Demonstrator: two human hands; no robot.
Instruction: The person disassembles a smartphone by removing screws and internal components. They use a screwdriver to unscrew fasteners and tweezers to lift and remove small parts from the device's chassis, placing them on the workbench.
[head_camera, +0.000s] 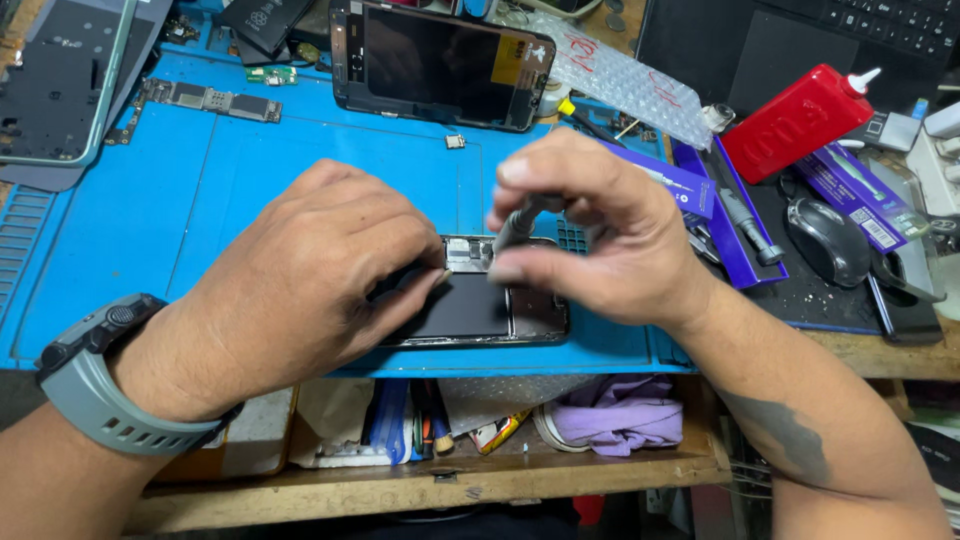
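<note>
Hands meet at the centre of the frame over an opened phone (480, 310) lying on a blue mat (150, 200). The left hand (310, 270) presses it flat, fingers curled on its edge; the right hand (600, 230) pinches a screwdriver (517, 226) upright at its top end. Keeping the tool vertical looks wise. A loose screen (440, 65) lies above, a red bottle (795, 120) upper right.

Wooden workbench (880, 358), seen from above.
We see a blue work mat (150, 200) covering it, with an open shelf (420, 478) below.
</note>
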